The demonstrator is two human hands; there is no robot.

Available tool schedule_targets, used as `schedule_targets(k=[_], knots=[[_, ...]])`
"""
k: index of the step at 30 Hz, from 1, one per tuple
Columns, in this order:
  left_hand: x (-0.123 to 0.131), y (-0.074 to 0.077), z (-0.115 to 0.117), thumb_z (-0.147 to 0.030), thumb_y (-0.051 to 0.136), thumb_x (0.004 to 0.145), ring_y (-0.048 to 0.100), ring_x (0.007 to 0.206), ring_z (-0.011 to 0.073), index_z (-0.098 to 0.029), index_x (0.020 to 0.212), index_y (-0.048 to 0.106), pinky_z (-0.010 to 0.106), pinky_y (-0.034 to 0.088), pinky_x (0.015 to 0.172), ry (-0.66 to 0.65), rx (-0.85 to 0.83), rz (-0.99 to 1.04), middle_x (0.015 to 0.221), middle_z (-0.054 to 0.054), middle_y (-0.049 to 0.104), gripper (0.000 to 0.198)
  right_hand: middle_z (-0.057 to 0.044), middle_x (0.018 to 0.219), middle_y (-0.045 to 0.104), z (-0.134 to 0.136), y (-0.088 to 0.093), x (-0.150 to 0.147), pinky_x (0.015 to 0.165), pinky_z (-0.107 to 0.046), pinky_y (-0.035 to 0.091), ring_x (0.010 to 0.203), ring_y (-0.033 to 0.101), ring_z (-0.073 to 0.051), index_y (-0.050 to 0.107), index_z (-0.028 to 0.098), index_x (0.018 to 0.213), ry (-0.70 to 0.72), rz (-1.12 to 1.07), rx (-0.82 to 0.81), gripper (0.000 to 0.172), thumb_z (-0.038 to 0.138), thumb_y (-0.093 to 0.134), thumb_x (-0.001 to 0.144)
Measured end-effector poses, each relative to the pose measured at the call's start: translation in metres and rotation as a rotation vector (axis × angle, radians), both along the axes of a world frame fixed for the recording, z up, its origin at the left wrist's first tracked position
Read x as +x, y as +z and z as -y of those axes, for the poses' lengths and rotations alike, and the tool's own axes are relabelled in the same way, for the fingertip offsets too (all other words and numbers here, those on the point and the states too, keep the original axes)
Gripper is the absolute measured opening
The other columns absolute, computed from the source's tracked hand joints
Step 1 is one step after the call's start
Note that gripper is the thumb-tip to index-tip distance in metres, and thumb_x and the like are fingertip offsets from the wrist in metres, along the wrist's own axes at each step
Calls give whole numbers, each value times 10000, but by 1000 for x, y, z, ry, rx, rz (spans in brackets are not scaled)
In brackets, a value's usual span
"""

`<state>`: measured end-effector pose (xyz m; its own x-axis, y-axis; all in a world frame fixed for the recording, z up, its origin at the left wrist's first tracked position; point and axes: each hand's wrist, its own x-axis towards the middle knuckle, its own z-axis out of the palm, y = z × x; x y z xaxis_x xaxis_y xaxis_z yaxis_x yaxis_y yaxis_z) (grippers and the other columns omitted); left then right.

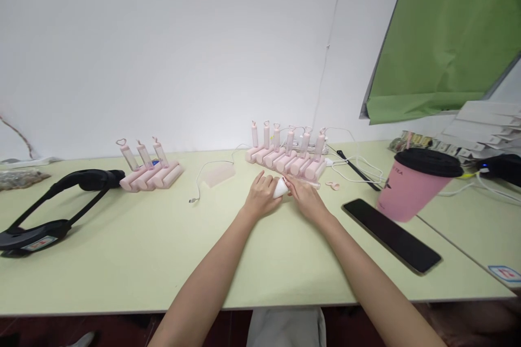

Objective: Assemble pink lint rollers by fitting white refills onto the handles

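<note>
Fingers (pixel 269 182) of the left hand (pixel 260 198) are curled in around a small white piece (pixel 280 188), which shows in the gap between the two hands. Its rounded body sticks out to the right of the left fingers, tilted, with its upper right end meeting the fingertips of the right hand (pixel 307 199). Those right fingers lie close together against it; whether they pinch or merely rest there, I cannot tell. Both hands are low over the worktop (pixel 163 249), just in front of a row of six pink units (pixel 280 164) with clear tubes and looped tops. A small pink loop piece (pixel 335 186) lies to the right of the right hand. Further right are a phone (pixel 393 236) and a pink cup (pixel 411 190) with a black lid. Left of the hands lie a white cable (pixel 198 183) and a pale pink sheet (pixel 220 174), with three similar units (pixel 152 177) beyond.
</note>
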<state>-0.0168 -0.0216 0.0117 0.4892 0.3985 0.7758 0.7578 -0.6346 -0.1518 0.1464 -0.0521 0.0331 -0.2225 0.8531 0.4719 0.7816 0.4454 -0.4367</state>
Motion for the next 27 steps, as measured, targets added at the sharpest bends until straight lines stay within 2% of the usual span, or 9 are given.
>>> schedule_targets(k=[3, 6, 8, 10, 16, 19, 22, 27], knots=[[1, -4, -4, -261, 512, 706, 541, 766, 193, -158, 1000, 521, 396, 371, 955, -11, 21, 21, 766, 47, 528, 311, -105, 981, 658, 2, 2, -4, 698, -284, 427, 849, 617, -213, 433, 187, 1263, -87, 160, 75, 432, 347, 206, 932], [2, -5, -4, -228, 514, 706, 546, 765, 185, -167, 989, 524, 322, 457, 789, 6, -9, 38, 771, 50, 529, 290, -102, 916, 667, 3, 4, -7, 648, -264, 407, 804, 625, -208, 464, 176, 1191, -120, 205, 79, 406, 323, 184, 937], [0, -5, -2, -220, 516, 708, 548, 752, 176, -170, 972, 528, 280, 459, 688, 21, -36, 30, 780, 52, 533, 269, -103, 883, 669, 4, 4, -9, 623, -258, 396, 781, 626, -207, 466, 171, 1165, -114, 211, 70, 400, 315, 169, 940], [-3, -3, 1, -214, 518, 709, 550, 739, 168, -168, 963, 529, 264, 447, 655, 25, -56, 14, 784, 51, 537, 258, -107, 868, 667, 3, 2, -12, 611, -256, 390, 759, 627, -206, 453, 161, 1167, -103, 213, 63, 398, 308, 161, 940], [-14, 1, 9, -225, 505, 726, 551, 739, 162, -168, 993, 519, 260, 431, 636, 36, -100, -11, 809, 53, 541, 273, -116, 921, 661, -2, -7, -19, 648, -282, 428, 785, 630, -213, 422, 161, 1220, -26, 130, 67, 406, 311, 170, 939], [-20, 0, 12, -252, 493, 739, 548, 731, 160, -177, 1031, 505, 261, 425, 614, 33, -109, -40, 806, 48, 541, 302, -129, 1024, 634, -5, -13, -18, 722, -310, 460, 888, 616, -215, 426, 157, 1232, 77, 85, 115, 410, 299, 182, 934], [-28, -1, 13, -273, 484, 749, 542, 696, 153, -181, 1030, 501, 260, 417, 592, 32, -114, -87, 792, 41, 538, 296, -136, 1041, 625, -8, -18, -19, 765, -341, 478, 922, 607, -217, 407, 138, 1253, 169, 76, 127, 422, 292, 184, 930], [-35, -2, 14, -282, 479, 749, 539, 681, 154, -171, 1037, 492, 265, 418, 576, 41, -126, -133, 808, 42, 539, 309, -98, 1058, 623, -8, -20, -18, 769, -325, 480, 908, 611, -194, 408, 184, 1247, 234, -20, 74, 397, 294, 194, 931]])
